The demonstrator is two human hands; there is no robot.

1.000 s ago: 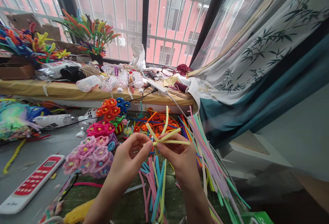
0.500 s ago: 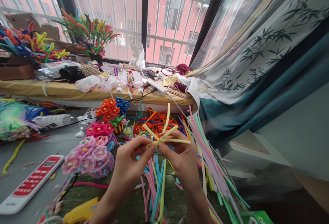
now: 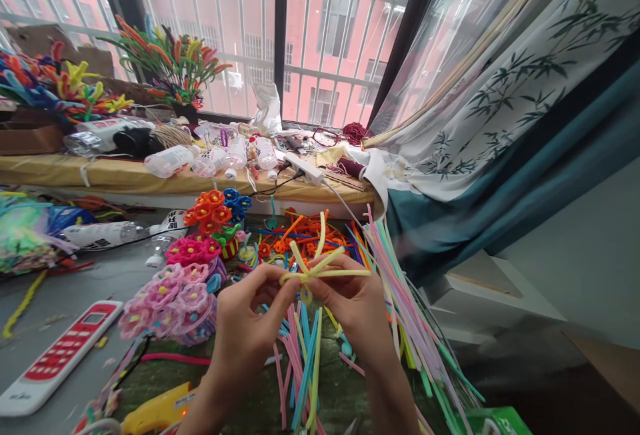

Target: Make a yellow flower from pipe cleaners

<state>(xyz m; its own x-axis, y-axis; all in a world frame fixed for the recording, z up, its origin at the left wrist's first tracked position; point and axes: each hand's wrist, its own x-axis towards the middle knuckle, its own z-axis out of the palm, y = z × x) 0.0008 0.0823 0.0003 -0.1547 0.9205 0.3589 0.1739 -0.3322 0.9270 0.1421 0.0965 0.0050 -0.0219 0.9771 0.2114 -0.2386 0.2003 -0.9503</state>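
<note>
Both hands pinch a star-like bunch of pale yellow pipe cleaners (image 3: 327, 260), held above the work table. My left hand (image 3: 253, 312) grips one arm of it near the joint, thumb against fingertips. My right hand (image 3: 353, 305) closes around the centre, and several yellow arms fan up and to the right from there. Below the hands lie loose pink, blue and yellow pipe cleaners (image 3: 307, 368) on the dark green table surface. To the left stand finished pink pipe-cleaner flowers (image 3: 170, 302) and orange ones (image 3: 207, 212).
A yellow glue gun (image 3: 157, 410) and a white and red remote-like handset (image 3: 63, 358) lie at left. A long bundle of pastel pipe cleaners (image 3: 415, 315) stretches along the right. Bottles (image 3: 170, 160) and a power strip (image 3: 305, 168) rest on the window sill.
The left-hand arms of the yellow bunch have shifted; one stands more upright and the arm in my left hand is drawn slightly left. Both hands stay nearly in place.
</note>
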